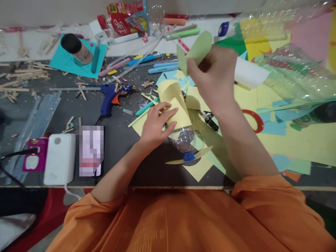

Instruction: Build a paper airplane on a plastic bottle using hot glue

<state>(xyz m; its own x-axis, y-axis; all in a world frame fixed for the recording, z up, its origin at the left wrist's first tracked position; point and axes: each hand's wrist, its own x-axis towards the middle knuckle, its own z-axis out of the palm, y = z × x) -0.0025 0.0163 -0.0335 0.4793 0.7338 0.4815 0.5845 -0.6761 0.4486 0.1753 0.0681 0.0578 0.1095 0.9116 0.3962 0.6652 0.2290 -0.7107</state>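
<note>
A clear plastic bottle (183,140) wrapped in yellow paper (170,92) lies on the table, its blue cap (189,156) pointing toward me. My left hand (159,124) rests on the yellow wrap with its fingers spread. Raised to the right, beyond the bottle, my right hand (216,75) pinches a curved piece of light green paper (201,45) between thumb and fingers. A thin yellow paper piece (203,153) sits by the cap. Left of the bottle lies a blue glue gun (111,96) with an orange trigger.
A phone (91,150) and white power bank (60,159) lie at the left. Red-handled scissors (256,120) rest among coloured paper sheets at the right. Markers (165,68), a red-labelled bottle (126,19) and a black-capped bottle (76,47) are toward the back. Wood scraps (21,78) litter the far left.
</note>
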